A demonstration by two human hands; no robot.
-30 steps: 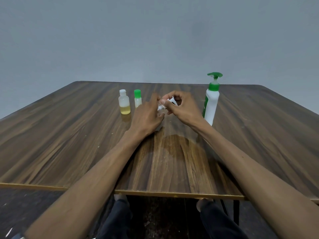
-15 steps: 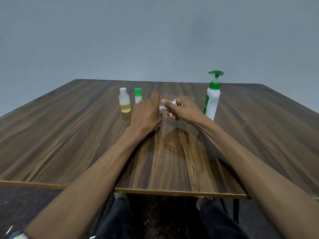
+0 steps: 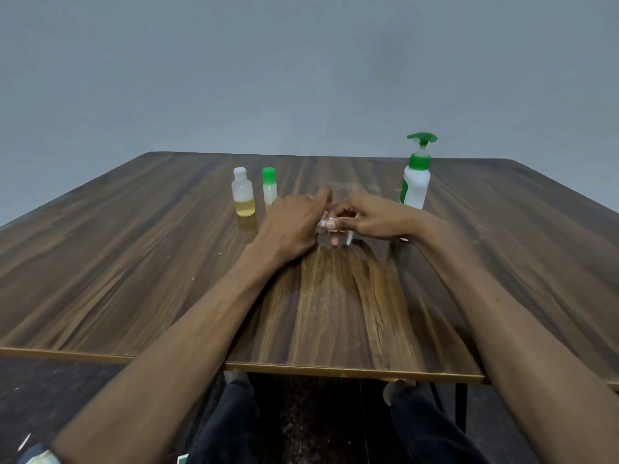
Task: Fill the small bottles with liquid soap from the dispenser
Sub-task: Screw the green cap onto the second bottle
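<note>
My left hand and my right hand meet over the middle of the wooden table, both closed on a small clear bottle that is mostly hidden between the fingers. The white soap dispenser with a green pump stands just behind my right hand. To the left stand a small bottle with a white cap, holding yellow liquid at the bottom, and a small bottle with a green cap.
The table's front edge runs close to my body, with my dark-trousered knees below it. A plain grey wall rises behind the table.
Both hands have sunk lower toward the tabletop with the small bottle between them. The view has tilted a little, so the table items sit lower in the frame.
</note>
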